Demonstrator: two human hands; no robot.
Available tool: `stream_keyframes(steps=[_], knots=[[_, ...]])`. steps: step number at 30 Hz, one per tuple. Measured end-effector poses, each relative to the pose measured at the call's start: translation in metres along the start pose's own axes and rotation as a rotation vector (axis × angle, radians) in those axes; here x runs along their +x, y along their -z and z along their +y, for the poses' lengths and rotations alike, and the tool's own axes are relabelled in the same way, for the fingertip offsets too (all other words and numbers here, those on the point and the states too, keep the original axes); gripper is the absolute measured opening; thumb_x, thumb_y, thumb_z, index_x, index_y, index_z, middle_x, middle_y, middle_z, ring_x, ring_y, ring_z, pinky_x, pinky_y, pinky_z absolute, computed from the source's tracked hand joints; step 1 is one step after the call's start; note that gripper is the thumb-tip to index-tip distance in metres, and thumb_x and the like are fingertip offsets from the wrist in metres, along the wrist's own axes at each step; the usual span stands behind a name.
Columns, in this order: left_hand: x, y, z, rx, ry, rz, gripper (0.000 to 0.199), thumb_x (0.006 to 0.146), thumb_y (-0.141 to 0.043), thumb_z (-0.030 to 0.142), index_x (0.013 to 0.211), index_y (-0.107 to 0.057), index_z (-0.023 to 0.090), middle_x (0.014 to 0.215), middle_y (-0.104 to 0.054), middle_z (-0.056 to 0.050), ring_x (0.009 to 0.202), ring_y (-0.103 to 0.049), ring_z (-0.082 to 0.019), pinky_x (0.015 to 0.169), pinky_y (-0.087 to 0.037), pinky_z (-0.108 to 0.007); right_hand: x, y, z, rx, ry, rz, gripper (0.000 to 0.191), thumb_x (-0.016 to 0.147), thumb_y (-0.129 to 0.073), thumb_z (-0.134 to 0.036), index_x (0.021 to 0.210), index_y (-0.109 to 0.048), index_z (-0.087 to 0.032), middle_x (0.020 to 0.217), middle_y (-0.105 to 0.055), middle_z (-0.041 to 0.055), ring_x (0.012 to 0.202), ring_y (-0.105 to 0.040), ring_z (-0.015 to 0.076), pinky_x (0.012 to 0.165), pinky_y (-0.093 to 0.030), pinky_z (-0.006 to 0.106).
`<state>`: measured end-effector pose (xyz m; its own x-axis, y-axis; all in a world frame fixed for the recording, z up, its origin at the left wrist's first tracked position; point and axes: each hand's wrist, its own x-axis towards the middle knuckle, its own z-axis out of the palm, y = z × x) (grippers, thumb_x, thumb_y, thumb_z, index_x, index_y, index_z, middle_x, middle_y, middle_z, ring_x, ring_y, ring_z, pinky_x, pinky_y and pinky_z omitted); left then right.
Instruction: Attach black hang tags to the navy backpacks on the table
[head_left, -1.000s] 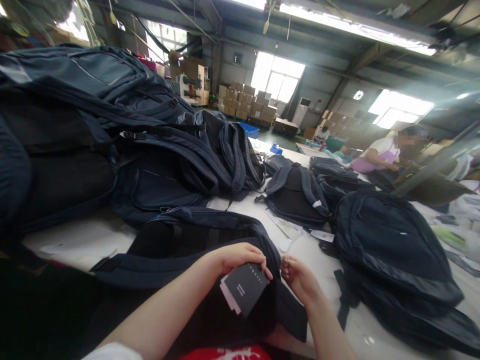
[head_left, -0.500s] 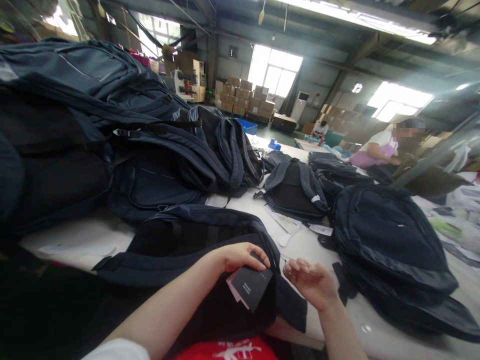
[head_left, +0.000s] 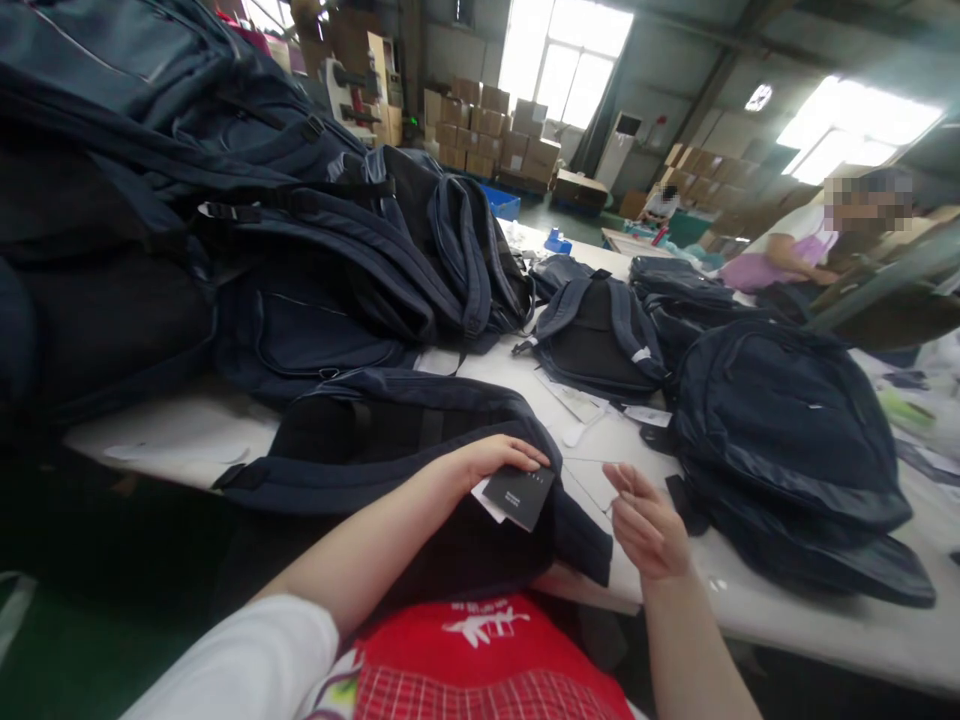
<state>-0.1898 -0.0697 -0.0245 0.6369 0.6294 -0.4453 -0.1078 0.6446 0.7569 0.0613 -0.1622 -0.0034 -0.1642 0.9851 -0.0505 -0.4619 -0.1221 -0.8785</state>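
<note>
A dark navy backpack (head_left: 480, 405) lies at the table's front edge, its straps facing up. Over its right part, my left hand (head_left: 504, 456) is closed on a black hang tag (head_left: 521, 497) with small white print; a paler tag shows beneath it. My right hand (head_left: 646, 515) is raised to the right of the backpack, fingers pinched on a thin dark string (head_left: 589, 484). That string runs left toward the strap near the tags.
Navy backpacks (head_left: 322, 240) are piled at the left. Another backpack (head_left: 592, 335) lies ahead with papers (head_left: 574, 400) beside it, and a full one (head_left: 795, 430) rests at the right on the white table (head_left: 787, 600). A person (head_left: 795, 250) stands at the back right.
The view has tilted down. My right hand has drawn away from my left hand, and more of the string shows between them. The tags have turned flatter under my left hand.
</note>
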Motion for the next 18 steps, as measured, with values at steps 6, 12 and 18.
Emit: stream_keyframes(steps=[6,12,18], knots=[[0.003,-0.022,-0.001,-0.171,-0.003,0.144,0.019,0.060,-0.070,0.004,0.078,-0.074,0.009,0.063,-0.070,-0.007,0.053,-0.064,-0.016,0.056,-0.051,-0.027,-0.018,-0.039,0.009,-0.800,0.246,-0.253,0.048,0.076,-0.075,-0.028,0.122,-0.064,-0.035,0.146,-0.047,0.0066,0.076,-0.065,0.0141,0.056,-0.056,0.028],[0.002,-0.052,-0.019,-0.262,-0.125,0.283,0.014,0.064,-0.074,0.008,0.077,-0.069,0.010,0.060,-0.064,-0.001,0.052,-0.058,-0.009,0.056,-0.046,-0.021,-0.018,-0.085,0.021,-1.641,0.788,-0.168,0.039,0.085,-0.067,-0.025,0.124,-0.063,-0.026,0.118,-0.070,0.0047,0.104,-0.060,0.0250,0.092,-0.048,0.041],[-0.016,-0.064,-0.024,-0.295,-0.158,0.065,0.044,0.085,-0.055,0.054,0.098,-0.059,0.013,0.071,-0.064,-0.002,0.056,-0.061,-0.012,0.056,-0.048,-0.023,-0.004,-0.083,0.013,-1.561,0.853,0.008,0.029,0.088,-0.053,-0.008,0.107,-0.070,-0.022,0.100,-0.073,0.0041,0.090,-0.063,0.0196,0.083,-0.051,0.034]])
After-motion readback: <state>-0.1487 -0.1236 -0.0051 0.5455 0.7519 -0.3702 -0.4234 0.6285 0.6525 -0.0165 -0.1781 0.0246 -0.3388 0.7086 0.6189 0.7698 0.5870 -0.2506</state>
